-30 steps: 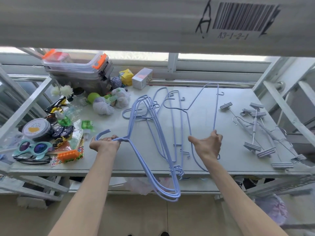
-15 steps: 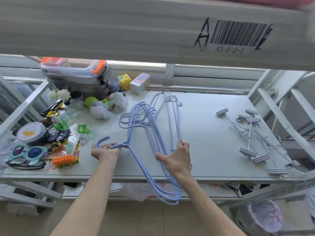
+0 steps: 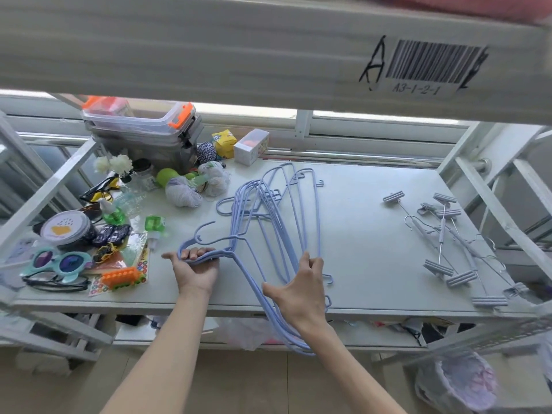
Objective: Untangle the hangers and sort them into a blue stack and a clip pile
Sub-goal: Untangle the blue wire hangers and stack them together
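Several thin blue hangers (image 3: 270,216) lie bunched in the middle of the white shelf (image 3: 364,234), their lower ends hanging past the front edge. My left hand (image 3: 195,268) grips the hook ends of the bunch near the front left. My right hand (image 3: 298,289) holds the long wires of the same bunch at the front edge, fingers curled over them. A pile of grey metal clip hangers (image 3: 448,243) lies apart on the right side of the shelf, with no hand near it.
Clutter fills the shelf's left side: stacked clear boxes (image 3: 143,130), yarn balls (image 3: 182,192), sunglasses (image 3: 59,262), an orange toy (image 3: 122,277), a round tin (image 3: 64,230). An upper shelf beam (image 3: 268,49) hangs overhead. White frame rails (image 3: 495,204) stand on both sides.
My right hand brought the outlying blue hanger left onto the bunch and now sits lower at the front edge. The left hand kept its grip on the hooks. The camera tilted down slightly.
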`<state>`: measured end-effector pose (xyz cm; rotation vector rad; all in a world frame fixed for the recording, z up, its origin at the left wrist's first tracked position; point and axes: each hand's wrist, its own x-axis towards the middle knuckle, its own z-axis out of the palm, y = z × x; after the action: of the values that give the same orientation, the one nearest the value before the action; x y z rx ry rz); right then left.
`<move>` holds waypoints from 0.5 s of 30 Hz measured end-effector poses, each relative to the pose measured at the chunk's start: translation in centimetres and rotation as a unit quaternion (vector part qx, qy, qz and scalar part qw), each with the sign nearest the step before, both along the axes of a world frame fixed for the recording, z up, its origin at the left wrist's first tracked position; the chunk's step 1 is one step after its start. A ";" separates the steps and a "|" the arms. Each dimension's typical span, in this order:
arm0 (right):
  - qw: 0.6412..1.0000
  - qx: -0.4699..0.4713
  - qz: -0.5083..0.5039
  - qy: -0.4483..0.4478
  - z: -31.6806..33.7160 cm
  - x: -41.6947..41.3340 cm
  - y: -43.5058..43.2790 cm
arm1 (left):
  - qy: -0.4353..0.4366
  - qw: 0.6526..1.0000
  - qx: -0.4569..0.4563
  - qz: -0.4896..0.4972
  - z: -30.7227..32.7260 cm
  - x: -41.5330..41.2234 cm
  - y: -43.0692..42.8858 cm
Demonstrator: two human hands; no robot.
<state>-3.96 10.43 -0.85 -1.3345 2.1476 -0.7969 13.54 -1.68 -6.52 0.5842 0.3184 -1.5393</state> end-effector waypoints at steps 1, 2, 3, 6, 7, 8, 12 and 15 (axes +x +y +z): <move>1.000 0.003 0.002 0.003 0.0 0.1 0.1 | 0.002 1.000 -0.006 -0.004 -0.1 0.1 0.1; 1.000 0.006 0.004 0.006 0.0 0.3 0.1 | 0.006 1.000 -0.009 -0.006 -0.1 0.2 0.3; 1.000 0.007 0.004 0.008 0.0 0.5 0.2 | 0.009 1.000 -0.011 -0.008 -0.1 0.2 0.3; 1.000 0.006 0.005 0.005 0.0 1.0 0.5 | 0.013 1.000 -0.026 -0.010 -0.2 0.2 0.5; 1.000 0.007 0.009 0.002 0.0 1.0 0.6 | 0.008 0.999 -0.037 -0.016 -0.2 0.3 0.6; 1.000 0.007 0.013 0.000 0.0 1.1 0.7 | -0.002 0.998 -0.050 -0.023 -0.3 0.3 0.6; 1.000 0.003 0.027 -0.006 0.0 1.1 1.1 | -0.045 0.990 -0.114 -0.073 -1.5 0.8 0.8; 0.999 0.003 0.039 0.002 -0.2 1.0 1.3 | -0.060 0.982 -0.152 -0.090 -2.3 1.4 1.1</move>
<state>-2.99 11.77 -1.02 -1.4085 2.0848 -0.7564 14.96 -0.59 -8.79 0.4703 -0.0654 -1.6782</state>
